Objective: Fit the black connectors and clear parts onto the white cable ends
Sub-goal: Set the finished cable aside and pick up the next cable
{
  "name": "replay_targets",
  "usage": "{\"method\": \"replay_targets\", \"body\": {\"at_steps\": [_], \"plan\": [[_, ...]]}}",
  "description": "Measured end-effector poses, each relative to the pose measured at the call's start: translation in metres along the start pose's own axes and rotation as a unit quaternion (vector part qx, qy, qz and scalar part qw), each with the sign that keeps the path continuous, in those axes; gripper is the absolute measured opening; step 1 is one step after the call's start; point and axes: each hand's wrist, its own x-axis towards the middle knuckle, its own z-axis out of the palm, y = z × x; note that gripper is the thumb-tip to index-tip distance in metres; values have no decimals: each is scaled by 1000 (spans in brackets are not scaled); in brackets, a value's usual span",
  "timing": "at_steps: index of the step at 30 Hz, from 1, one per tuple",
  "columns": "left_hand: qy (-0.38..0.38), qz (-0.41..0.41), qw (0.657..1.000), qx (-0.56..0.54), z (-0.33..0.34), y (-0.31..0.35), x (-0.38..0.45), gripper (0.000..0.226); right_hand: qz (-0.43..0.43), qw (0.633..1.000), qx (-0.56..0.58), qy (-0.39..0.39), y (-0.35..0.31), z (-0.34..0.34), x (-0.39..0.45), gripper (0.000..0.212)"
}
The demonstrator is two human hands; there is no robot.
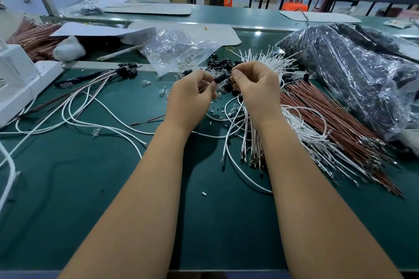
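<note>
Pinching a black connector (219, 79) at its tips, the left hand (190, 95) holds it above the green worktop (90, 188). The right hand (254, 88) has curled fingers (237, 76) closing on the connector's other end. White cables (267, 61) lie just beyond, beside loose connectors (218, 64) and a clear bag (172, 50) of clear parts.

A small black connector (219, 78) is held above the green table, pinched at the fingertips. Behind it, a loose heap of black connectors (221, 66) is piled, with small clear parts (216, 74) mixed in at its near edge. A few more clear parts (163, 92) are scattered to the left. A fanned bundle of white cables (267, 59) is spread just right of the heap, its stripped ends pointing away.
</note>
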Motion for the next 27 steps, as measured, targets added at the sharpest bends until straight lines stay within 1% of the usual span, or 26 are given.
{"method": "replay_targets", "body": {"at_steps": [4, 12, 20, 24, 27], "plan": [[-17, 20, 999, 25, 1, -1, 1, 5, -2, 1000, -8, -1, 1, 0, 1, 19], [-2, 39, 999, 33, 1, -1, 1, 8, 31, 999, -11, -10, 4, 1, 4, 20], [-18, 30, 999, 37, 0, 1, 0, 14, 27, 999, -23, -16, 6, 2, 4, 15], [-12, 17, 1000, 6, 0, 3, -2, 11, 28, 999, -25, -20, 6, 3, 4, 13], [2, -9, 1000, -23, 1, 4, -1, 12, 2, 998, -61, -15, 5, 3, 3, 9]]}}
